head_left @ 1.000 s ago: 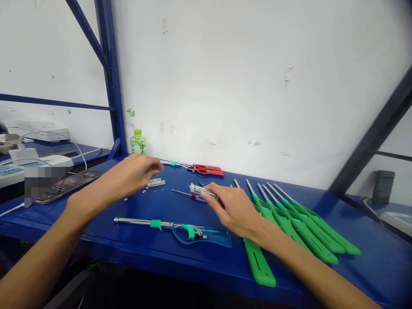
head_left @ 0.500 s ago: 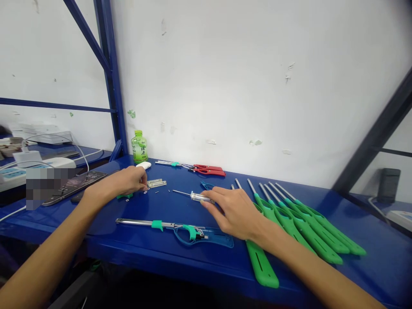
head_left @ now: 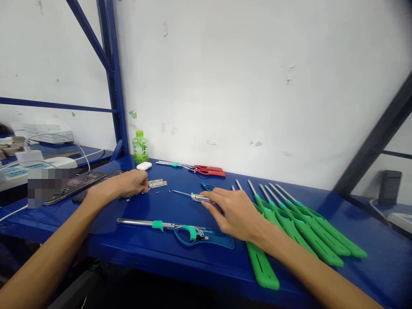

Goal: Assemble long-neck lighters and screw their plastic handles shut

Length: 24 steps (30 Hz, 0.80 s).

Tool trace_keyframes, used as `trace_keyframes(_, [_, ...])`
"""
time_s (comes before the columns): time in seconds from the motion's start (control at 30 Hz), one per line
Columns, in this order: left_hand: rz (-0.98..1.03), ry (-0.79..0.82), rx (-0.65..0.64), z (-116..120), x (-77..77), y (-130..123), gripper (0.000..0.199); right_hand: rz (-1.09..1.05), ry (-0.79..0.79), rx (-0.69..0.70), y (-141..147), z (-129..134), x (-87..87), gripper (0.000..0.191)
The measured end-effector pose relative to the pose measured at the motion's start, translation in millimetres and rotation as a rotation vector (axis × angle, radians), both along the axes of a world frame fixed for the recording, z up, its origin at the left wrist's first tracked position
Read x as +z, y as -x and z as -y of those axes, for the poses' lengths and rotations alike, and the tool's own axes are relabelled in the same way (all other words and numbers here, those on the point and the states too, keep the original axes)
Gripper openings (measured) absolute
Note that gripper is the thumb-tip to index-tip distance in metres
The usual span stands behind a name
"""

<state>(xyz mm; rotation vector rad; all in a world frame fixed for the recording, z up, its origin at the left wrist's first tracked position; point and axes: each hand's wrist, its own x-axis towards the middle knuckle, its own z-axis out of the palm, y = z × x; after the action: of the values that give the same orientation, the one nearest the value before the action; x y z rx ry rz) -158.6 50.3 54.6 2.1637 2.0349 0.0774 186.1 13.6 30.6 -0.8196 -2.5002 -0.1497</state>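
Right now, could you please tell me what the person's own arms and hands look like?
The left hand and the right hand are ungloved, with slim fingers. The left forearm and right forearm are bare as far as they show: no sleeve, watch or bracelet is visible. I can make out no rings, though some fingers are hidden.

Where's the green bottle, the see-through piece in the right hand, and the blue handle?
Green bottle (head_left: 140, 149): head view, mid-body.
See-through piece (head_left: 200, 198): head view, uncovered part.
Blue handle (head_left: 219, 240): head view, wide part.
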Motion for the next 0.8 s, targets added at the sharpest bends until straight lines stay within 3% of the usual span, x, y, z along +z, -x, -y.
trace_keyframes(0.1, [0.087, -0.106, -0.051, 8, 8.6, -9, 0.012, -0.069, 0.047, -0.001, 0, 0, 1.0, 0.033])
trace_keyframes(0.3, [0.296, -0.242, -0.251, 32, 26.5, -50, 0.027, -0.189, 0.160, 0.024, 2, 1, 5.2, 0.030])
trace_keyframes(0.53, [0.478, -0.475, -0.377, 49, 25.1, -85, 0.020, -0.430, 0.375, 0.023, 4, 0, 11.2, 0.036])
trace_keyframes(0.8, [0.515, -0.616, -0.455, 58, 22.1, -101, 0.020, -0.605, 0.361, 0.043, 5, 7, 17.8, 0.035])
